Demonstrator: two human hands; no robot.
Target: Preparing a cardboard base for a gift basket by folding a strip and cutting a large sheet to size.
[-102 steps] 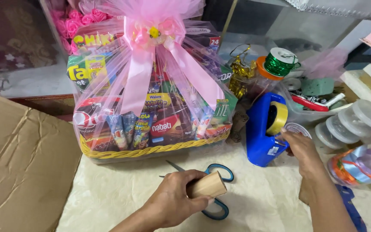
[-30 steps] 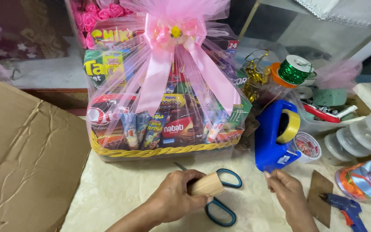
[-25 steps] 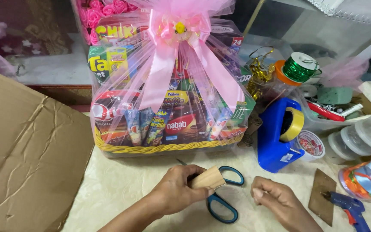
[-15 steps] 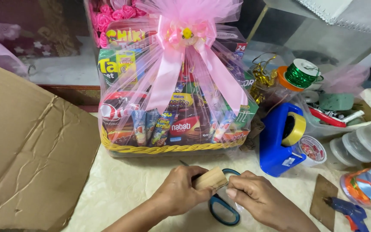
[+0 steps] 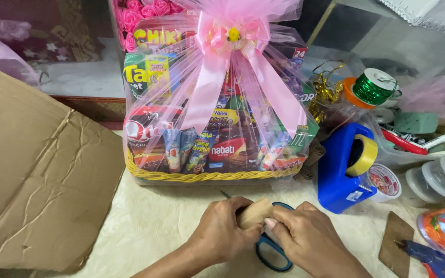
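Bright, even indoor light, soft shadows only. Glare streaks on cellophane round the gift basket [image 5: 217,128]. Mostly sharp; slight blur at hands, some wide-angle stretch twd edges, far top-left corner dimmer.

Bare hands [image 5: 263,239], sleeveless forearms

Wrapped snack hamper [image 5: 212,103], blue tape dispenser [image 5: 343,170], flattened cardboard [image 5: 37,175]
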